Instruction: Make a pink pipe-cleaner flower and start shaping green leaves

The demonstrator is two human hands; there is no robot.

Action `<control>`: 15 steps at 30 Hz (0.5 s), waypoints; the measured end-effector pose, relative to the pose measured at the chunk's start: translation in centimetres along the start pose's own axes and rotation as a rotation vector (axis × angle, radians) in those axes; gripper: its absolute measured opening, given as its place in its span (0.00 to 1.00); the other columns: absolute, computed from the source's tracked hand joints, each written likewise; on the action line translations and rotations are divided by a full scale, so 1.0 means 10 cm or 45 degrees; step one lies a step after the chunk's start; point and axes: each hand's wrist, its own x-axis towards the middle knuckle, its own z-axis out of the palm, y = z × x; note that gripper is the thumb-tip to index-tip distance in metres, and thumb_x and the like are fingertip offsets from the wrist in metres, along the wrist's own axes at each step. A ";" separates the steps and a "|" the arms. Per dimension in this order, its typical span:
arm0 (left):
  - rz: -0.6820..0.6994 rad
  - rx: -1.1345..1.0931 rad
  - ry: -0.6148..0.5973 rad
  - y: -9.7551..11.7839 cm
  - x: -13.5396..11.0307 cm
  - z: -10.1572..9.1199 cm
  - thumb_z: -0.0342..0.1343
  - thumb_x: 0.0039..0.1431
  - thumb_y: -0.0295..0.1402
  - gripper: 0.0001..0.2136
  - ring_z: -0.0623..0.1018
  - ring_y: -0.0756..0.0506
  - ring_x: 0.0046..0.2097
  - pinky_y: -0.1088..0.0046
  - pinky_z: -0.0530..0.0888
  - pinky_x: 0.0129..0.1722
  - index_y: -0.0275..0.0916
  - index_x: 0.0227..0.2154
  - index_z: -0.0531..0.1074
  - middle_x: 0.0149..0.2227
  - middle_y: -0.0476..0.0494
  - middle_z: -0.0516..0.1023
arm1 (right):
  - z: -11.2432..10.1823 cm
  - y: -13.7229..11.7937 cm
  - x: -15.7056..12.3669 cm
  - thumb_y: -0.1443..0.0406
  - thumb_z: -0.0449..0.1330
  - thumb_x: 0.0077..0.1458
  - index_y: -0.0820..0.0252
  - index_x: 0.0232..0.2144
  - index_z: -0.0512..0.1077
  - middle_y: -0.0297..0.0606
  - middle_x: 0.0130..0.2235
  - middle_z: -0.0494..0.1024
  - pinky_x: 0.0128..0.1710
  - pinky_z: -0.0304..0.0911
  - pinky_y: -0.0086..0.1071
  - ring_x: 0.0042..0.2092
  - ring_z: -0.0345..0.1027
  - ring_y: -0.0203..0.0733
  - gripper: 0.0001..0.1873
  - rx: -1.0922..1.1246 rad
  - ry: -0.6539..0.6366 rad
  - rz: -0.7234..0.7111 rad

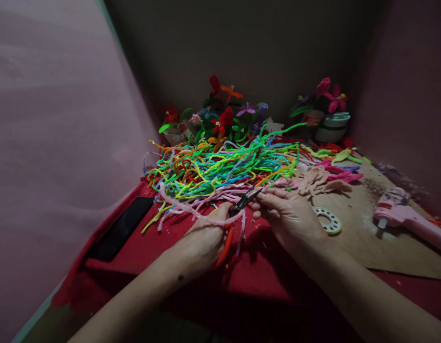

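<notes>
My left hand [209, 233] is closed around a pair of scissors [238, 206] with orange handles and dark blades. The blades point up and right, slightly parted, toward the fingertips of my right hand [288, 214]. Those fingers pinch the end of a pale pink pipe cleaner [197, 214], which seems to curve from the blade tips back over my left hand; part of its path is hidden. Just beyond both hands lies a big tangled heap of pipe cleaners [220, 166] in green, yellow, orange, blue and pink.
A black phone-like slab [124, 228] lies on the red cloth [256, 281] at left. On the board [370, 243] at right are a white ring with holes [327, 220], beige fuzzy strips [315, 181] and a pink glue gun [402, 214]. Fuzzy flowers [224, 119] stand behind.
</notes>
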 end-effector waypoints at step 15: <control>-0.271 -0.076 0.132 0.00 0.06 0.14 0.48 0.52 0.31 0.16 0.73 0.44 0.33 0.70 0.68 0.32 0.39 0.45 0.63 0.37 0.40 0.74 | 0.01 0.01 0.01 0.71 0.66 0.34 0.67 0.22 0.73 0.35 0.23 0.74 0.19 0.65 0.25 0.22 0.69 0.34 0.07 0.020 0.018 0.014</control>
